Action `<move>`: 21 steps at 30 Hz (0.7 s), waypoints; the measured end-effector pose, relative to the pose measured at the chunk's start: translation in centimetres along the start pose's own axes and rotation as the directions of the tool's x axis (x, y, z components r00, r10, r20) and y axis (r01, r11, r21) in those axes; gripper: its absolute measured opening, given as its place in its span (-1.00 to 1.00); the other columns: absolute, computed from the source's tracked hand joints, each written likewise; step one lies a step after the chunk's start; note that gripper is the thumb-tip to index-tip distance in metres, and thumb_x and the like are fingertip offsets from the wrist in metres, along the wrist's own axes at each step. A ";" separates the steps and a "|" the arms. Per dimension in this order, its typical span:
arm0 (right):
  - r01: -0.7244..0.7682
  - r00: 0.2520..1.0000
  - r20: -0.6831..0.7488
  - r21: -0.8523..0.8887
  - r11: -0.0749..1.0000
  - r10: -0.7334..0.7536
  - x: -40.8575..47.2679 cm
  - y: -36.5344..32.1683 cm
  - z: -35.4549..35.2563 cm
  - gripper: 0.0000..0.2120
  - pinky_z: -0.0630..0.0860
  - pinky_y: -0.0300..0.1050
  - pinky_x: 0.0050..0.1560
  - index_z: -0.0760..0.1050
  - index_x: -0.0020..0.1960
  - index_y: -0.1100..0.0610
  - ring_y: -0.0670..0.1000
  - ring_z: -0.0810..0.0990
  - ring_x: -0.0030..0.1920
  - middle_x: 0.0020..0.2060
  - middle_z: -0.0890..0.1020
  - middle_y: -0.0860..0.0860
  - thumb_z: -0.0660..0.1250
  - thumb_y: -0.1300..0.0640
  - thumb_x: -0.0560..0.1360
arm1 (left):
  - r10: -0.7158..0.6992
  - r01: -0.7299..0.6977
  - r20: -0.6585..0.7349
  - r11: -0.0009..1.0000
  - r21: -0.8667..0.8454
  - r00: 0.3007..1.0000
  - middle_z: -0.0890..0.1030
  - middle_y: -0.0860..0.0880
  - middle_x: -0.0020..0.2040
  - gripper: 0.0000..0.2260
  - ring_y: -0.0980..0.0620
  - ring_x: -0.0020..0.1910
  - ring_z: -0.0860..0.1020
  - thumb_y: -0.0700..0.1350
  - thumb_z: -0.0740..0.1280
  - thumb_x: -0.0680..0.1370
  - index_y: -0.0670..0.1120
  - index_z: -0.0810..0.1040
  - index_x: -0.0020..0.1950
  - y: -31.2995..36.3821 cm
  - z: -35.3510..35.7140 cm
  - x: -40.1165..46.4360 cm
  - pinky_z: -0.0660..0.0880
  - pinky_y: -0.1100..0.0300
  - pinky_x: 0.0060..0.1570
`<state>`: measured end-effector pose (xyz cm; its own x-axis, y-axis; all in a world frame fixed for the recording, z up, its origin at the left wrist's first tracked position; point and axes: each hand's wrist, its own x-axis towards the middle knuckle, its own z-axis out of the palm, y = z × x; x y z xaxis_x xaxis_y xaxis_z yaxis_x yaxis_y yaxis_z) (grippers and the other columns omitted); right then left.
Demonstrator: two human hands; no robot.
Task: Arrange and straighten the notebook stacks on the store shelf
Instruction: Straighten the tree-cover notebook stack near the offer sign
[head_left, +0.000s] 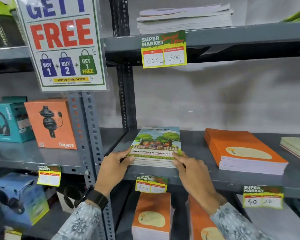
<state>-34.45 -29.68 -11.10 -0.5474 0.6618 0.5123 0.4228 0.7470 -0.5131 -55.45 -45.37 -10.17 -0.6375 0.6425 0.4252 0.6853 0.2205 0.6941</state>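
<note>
Grey store shelf: both hands pinch tree-cover notebook stack, left hand at 8, right hand at 4. Imo squeeze evenly w/ both, square the edges.

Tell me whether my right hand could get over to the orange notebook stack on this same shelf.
Probably yes. The right hand rests on the tree-cover stack, and only bare shelf lies between it and the orange stack.

Left hand and right hand extended forward, fingers curled inward, facing each other; patterned sleeves, left wrist banded.
</note>
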 end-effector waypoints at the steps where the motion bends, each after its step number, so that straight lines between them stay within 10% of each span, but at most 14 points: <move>1: 0.007 1.000 -0.015 -0.008 1.000 -0.008 0.0 -0.1 0.0 -0.66 0.51 0.07 0.31 0.56 0.37 -0.11 0.12 0.64 0.26 0.35 0.58 0.02 0.32 -0.07 0.62 | 0.001 -0.001 -0.011 1.000 -0.003 1.000 0.67 0.27 0.14 -0.65 0.27 0.02 0.66 -0.05 0.40 0.63 0.12 0.59 0.42 -0.1 0.1 -0.1 0.44 0.57 -0.21; 15: 0.088 0.991 -0.098 -0.060 0.994 -0.094 -0.4 -0.1 0.6 -0.69 0.68 0.08 0.06 0.60 0.34 -0.03 0.11 0.74 -0.01 0.20 0.71 0.01 0.37 0.02 0.60 | -0.081 0.079 -0.107 0.997 -0.024 0.991 0.76 0.17 0.11 -0.67 0.39 -0.31 0.58 -0.02 0.48 0.57 0.07 0.67 0.34 -0.6 0.7 0.1 0.46 0.52 -0.33; 21: -0.147 0.989 0.022 0.151 0.977 0.146 4.4 0.7 -2.3 -0.57 0.57 -0.21 0.11 0.53 0.40 0.11 0.02 0.70 0.11 0.16 0.71 -0.06 0.28 -0.08 0.63 | -0.179 0.153 0.120 0.968 0.198 0.976 0.63 -0.06 0.39 -0.51 -0.13 0.35 0.60 0.10 0.30 0.65 -0.05 0.46 0.54 2.3 -1.4 2.9 0.52 0.00 0.32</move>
<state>-34.89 -26.06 -7.64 -0.4953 0.7620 0.4171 0.3848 0.6229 -0.6812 -56.26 -44.06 -6.53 -0.7028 0.6761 0.2212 0.6355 0.4570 0.6223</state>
